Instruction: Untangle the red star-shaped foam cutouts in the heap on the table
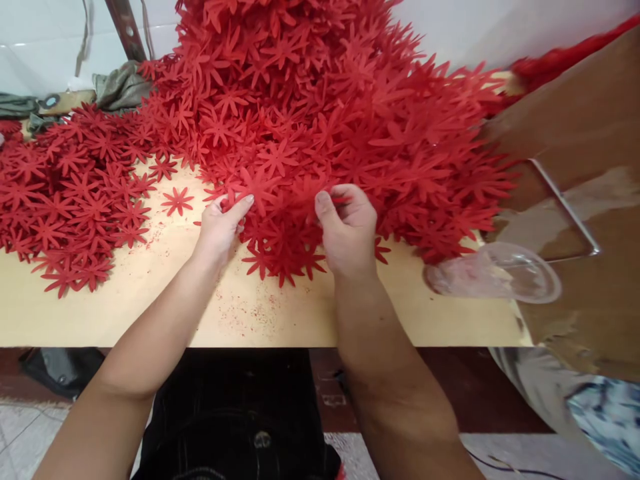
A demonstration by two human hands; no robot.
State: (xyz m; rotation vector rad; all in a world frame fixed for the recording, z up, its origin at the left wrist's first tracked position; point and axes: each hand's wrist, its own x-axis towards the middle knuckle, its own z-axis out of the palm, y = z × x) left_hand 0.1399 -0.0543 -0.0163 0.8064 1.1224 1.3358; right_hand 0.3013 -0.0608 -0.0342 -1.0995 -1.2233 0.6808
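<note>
A big heap of red flower-shaped cutouts [320, 113] covers the far half of a pale wooden table [250, 313]. My left hand [220, 227] pinches cutouts at the heap's near edge, thumb and fingers closed on a flower. My right hand [347, 230] grips a bunch of cutouts [285, 257] beside it, thumb on top. A lower spread of the same flowers [70, 200] lies at the left. One single flower [177, 200] lies apart on the bare wood.
A brown cardboard piece with a metal frame [575, 200] leans in at the right. A clear plastic cup [495, 273] lies on its side at the table's right edge. Grey cloth [120, 87] sits at the back left by a white tiled wall.
</note>
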